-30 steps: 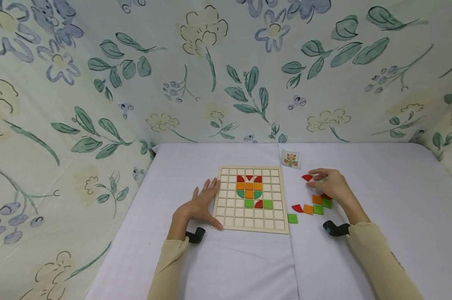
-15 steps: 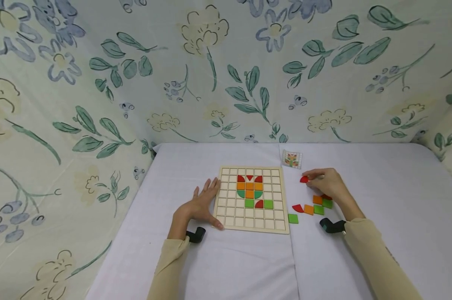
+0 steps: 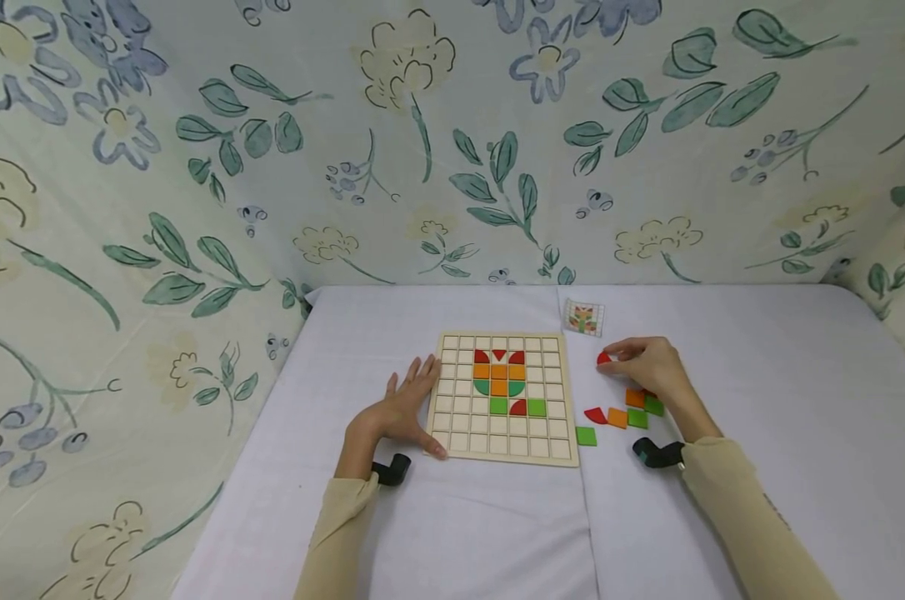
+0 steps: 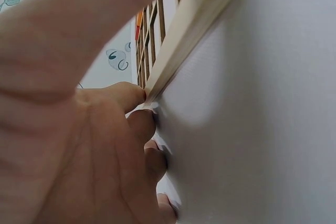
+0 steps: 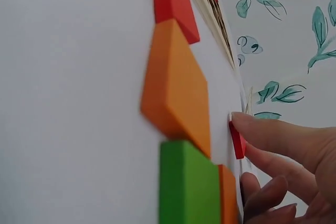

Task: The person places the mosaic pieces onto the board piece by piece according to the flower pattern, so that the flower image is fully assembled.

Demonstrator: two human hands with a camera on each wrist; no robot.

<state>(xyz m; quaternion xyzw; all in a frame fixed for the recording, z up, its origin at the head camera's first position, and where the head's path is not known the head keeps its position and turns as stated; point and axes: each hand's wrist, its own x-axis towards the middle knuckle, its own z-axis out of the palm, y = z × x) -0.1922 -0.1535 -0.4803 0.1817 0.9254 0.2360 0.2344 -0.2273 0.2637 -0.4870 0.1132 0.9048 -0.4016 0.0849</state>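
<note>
A wooden grid board lies on the cloth with red, orange and green tiles set in its upper and middle cells. My left hand rests at its left edge, fingers spread, with the thumb by the lower left corner. In the left wrist view, the fingertips touch the board's side. My right hand pinches a red quarter-round tile between thumb and forefinger, right of the board. The right wrist view shows that red tile at the fingertips, close over the cloth.
Loose tiles lie below my right hand: a red one, orange squares and green squares. Another green square sits by the board's lower right corner. A small pattern card lies behind. A floral curtain hangs at the back.
My right hand has moved slightly left toward the board with the red quarter-round tile, and its fingers have closed in on it. My left hand has stayed in place.
</note>
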